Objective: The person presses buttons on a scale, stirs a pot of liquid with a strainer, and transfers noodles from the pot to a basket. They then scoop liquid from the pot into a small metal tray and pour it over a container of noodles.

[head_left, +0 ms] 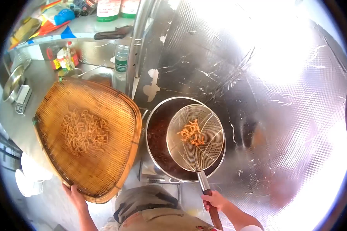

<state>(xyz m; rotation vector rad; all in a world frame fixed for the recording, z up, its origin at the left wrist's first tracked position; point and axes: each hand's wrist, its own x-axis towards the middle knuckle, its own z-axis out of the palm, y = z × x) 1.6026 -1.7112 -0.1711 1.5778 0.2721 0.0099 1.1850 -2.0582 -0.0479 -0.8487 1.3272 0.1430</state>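
Currently your right hand [214,200] is clenching around the handle [204,183], your left hand [75,196] is clasping the bamboo tray [96,173] at the pot's [161,106] nine o'clock, and careless tilting could be spilling strips [191,132] off the strainer [213,140].

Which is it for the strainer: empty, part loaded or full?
Part loaded. A small clump of brown strips lies around the middle of the strainer, with most of the mesh bare.
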